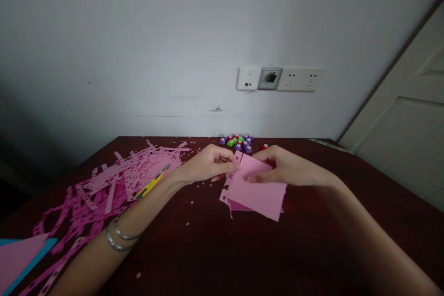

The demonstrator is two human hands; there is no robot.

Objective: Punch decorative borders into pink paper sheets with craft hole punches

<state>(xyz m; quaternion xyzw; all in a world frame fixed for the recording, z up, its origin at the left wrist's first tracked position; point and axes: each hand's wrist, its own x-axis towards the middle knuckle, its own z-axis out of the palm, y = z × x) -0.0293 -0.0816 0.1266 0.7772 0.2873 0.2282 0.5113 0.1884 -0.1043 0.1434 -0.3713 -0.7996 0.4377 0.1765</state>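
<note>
Both hands hold a light pink sheet of paper (258,189) above the dark table. My left hand (215,165) pinches its left margin, where small shapes are punched out along the edge. My right hand (275,167) grips the sheet's upper right part, thumb on top and fingers behind. The left margin partly separates from the sheet at a dark slit near the top, and its lower end curls down. A darker pink sheet (239,206) shows beneath; whether it is also held, I cannot tell.
Punched pink paper strips (100,189) pile up at the left, with a yellow cutter knife (152,183) on them. Several small coloured craft punches (239,142) stand by the wall. Pink and blue sheets (26,259) lie front left; a ruler (329,145) lies back right.
</note>
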